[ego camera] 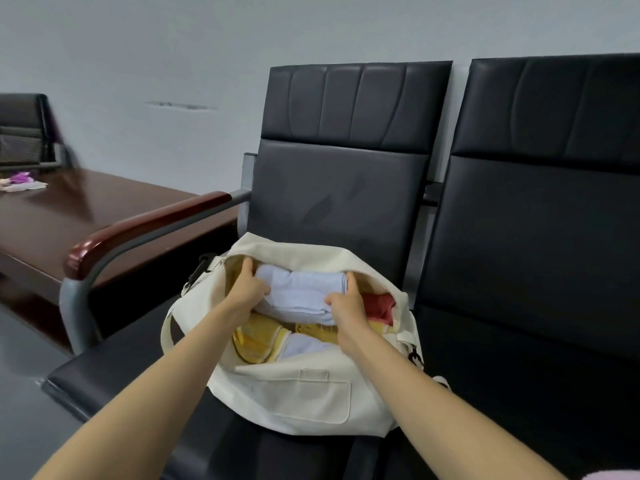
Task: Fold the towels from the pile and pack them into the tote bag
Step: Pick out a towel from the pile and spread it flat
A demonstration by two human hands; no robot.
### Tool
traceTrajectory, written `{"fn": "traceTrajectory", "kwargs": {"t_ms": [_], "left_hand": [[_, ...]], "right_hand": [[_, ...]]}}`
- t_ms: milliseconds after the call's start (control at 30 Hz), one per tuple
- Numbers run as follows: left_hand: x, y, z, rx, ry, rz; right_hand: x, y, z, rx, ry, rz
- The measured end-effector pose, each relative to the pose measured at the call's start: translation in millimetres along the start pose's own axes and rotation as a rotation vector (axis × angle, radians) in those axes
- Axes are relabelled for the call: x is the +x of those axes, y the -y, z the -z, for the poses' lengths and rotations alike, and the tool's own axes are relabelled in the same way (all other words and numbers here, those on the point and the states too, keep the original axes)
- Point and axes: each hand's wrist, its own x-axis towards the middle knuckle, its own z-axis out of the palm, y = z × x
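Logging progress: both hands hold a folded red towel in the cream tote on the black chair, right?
Not red: head view shows left hand and right hand holding a folded pale blue towel in the cream tote on the black chair.

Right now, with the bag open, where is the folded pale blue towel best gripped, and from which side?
Probably by its two ends, from above through the open tote bag. The pale blue towel lies as a thick folded bundle across the opening, atop the yellow towel and beside the red towel, so its ends are easiest to reach; the left hand and right hand grip there.
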Motion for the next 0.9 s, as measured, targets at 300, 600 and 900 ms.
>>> {"fn": "traceTrajectory", "kwargs": {"t_ms": [300,600,900], "left_hand": [[6.1,14.9,-14.0,0.037,-0.235,-0.196],[-9.3,3.1,-58.5,0.553,-0.253,0.169],[-8.5,18.1,-4.6,1.495,-0.075,-0.871]], "right_hand": [[23.2,-22.2,-15.6,-0.018,0.022,-0.007],[60.9,-40.5,-52.1,0.002,-0.137,-0.131],[67.4,-48.2,-40.1,-0.180,-0.186,-0.061]]}}
